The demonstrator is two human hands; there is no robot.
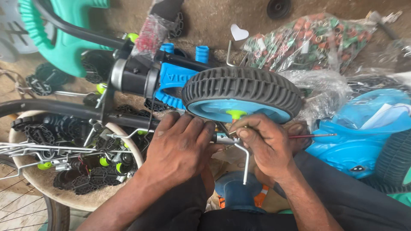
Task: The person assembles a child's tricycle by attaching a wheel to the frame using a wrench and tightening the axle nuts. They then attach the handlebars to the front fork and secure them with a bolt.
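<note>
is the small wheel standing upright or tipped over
Tipped: the wheel lies nearly flat, its blue face and green hub turned down toward both hands.

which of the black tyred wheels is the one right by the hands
The small wheel with the blue hub and green centre cap, directly above both the left hand and the right hand. The other black tyre sits at the far right edge, partly cut off.

left hand (182, 147) lies palm-down, fingers together; right hand (267, 143) seemingly curled in a pinch beside it
</note>
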